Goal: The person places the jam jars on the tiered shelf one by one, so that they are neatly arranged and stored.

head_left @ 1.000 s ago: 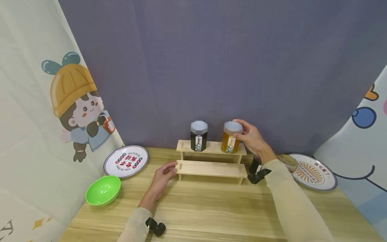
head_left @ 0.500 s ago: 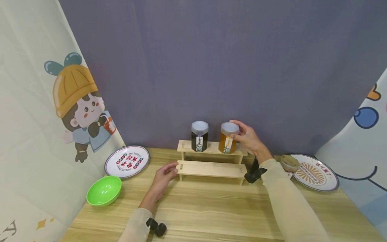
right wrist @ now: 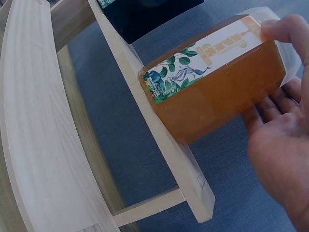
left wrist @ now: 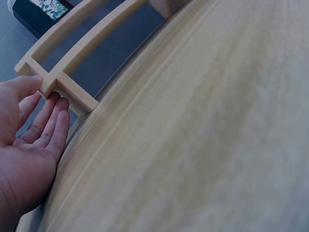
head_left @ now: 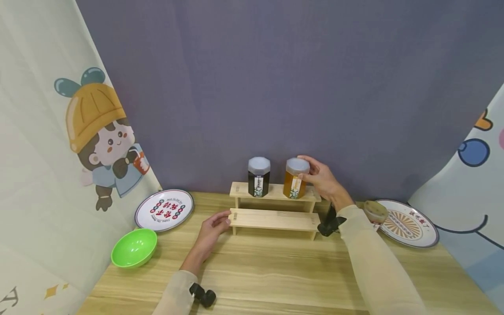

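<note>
A two-tier wooden shelf (head_left: 275, 219) stands at the back of the table. On its upper board, to the left, sits a dark jar (head_left: 258, 178) with a pale lid. Right of it, an amber jar (head_left: 292, 186), likely honey, stands upright on the same board. My right hand (head_left: 325, 183) grips the amber jar near its lid; the thumb (right wrist: 285, 30) lies at the label's top and the fingers curl behind. My left hand (head_left: 211, 232) pinches the left end of the lower board. In the left wrist view its thumb (left wrist: 21, 86) is on one face, fingertips on the other.
At the left are a printed white plate (head_left: 164, 211) and a green bowl (head_left: 134, 248). Another printed plate (head_left: 411, 224) lies at the right, with a jar with a brownish lid (head_left: 375, 211) beside it. A dark object by the right wrist is mostly hidden. A grey curtain (head_left: 275, 87) hangs behind.
My right hand has shifted the amber jar a little to the left along the upper board, closer to the dark jar. The left hand has kept its hold on the shelf.
</note>
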`<state>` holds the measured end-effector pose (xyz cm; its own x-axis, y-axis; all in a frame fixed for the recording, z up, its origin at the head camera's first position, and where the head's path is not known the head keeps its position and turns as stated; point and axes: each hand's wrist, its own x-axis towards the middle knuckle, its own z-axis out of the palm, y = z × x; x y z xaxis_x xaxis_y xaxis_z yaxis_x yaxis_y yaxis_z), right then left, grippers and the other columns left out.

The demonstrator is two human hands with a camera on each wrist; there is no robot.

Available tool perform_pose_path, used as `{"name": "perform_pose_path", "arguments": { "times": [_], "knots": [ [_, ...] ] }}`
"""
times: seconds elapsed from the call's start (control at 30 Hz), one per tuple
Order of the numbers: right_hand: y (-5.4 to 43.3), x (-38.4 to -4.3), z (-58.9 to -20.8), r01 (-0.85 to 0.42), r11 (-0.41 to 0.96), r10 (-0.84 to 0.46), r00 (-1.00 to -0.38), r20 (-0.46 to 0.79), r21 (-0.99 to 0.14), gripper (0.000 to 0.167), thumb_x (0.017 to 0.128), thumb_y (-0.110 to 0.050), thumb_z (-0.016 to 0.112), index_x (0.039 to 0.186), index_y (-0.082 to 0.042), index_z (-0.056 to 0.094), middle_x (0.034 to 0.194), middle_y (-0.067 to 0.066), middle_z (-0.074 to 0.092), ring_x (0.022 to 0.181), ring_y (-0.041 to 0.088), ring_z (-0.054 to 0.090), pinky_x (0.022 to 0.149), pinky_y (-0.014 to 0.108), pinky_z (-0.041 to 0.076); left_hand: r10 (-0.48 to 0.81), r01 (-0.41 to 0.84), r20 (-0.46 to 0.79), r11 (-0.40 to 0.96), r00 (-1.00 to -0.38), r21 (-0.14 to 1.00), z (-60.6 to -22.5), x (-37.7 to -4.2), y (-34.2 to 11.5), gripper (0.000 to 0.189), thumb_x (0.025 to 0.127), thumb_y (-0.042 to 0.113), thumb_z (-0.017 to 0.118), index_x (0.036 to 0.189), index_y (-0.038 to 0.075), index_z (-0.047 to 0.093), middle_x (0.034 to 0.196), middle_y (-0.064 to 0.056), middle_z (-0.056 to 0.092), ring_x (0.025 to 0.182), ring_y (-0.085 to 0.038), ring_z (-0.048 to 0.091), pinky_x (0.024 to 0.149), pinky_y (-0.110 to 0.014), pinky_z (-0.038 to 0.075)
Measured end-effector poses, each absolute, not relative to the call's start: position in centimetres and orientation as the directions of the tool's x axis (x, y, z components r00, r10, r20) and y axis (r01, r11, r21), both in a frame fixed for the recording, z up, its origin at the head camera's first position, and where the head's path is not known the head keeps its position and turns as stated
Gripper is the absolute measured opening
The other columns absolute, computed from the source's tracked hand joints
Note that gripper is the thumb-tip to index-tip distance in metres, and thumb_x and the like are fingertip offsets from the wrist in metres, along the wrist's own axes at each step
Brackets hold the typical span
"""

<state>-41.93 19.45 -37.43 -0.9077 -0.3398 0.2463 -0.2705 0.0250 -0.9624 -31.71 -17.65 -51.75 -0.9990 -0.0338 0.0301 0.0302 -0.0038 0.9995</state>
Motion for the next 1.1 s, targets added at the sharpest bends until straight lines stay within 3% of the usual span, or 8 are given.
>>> {"name": "perform_pose_path", "arguments": {
  "times": [0.63, 1.1],
  "knots": [
    [19.8, -42.4, -37.4, -0.277, 0.065, -0.364, -0.901, 0.236, -0.959, 0.069, 0.095, 0.003, 0.068, 0.157, -0.006, 0.038, 0.133, -0.007, 0.055, 0.124, 0.007, 0.054, 0.097, 0.016, 0.051, -0.028, 0.047, 0.046, -0.018, -0.999, 0.999, -52.0, -31.7, -17.6, 0.040, 0.098, 0.013, 0.069, 0.137, 0.005, 0.064, 0.130, -0.015, 0.064, 0.109, -0.012, 0.062, 0.092, -0.021, 0.057],
    [21.1, -41.3, -37.1, -0.280, 0.078, -0.355, -0.905, 0.236, -0.957, 0.076, 0.095, -0.003, 0.072, 0.161, -0.007, 0.033, 0.146, 0.000, 0.053, 0.124, 0.001, 0.055, 0.100, 0.015, 0.052, -0.023, 0.038, 0.038, -0.014, -0.999, 0.999, -52.0, -31.8, -17.7, 0.039, 0.098, 0.012, 0.068, 0.137, 0.008, 0.065, 0.130, -0.015, 0.064, 0.110, -0.014, 0.062, 0.092, -0.021, 0.057]
  ]
}}
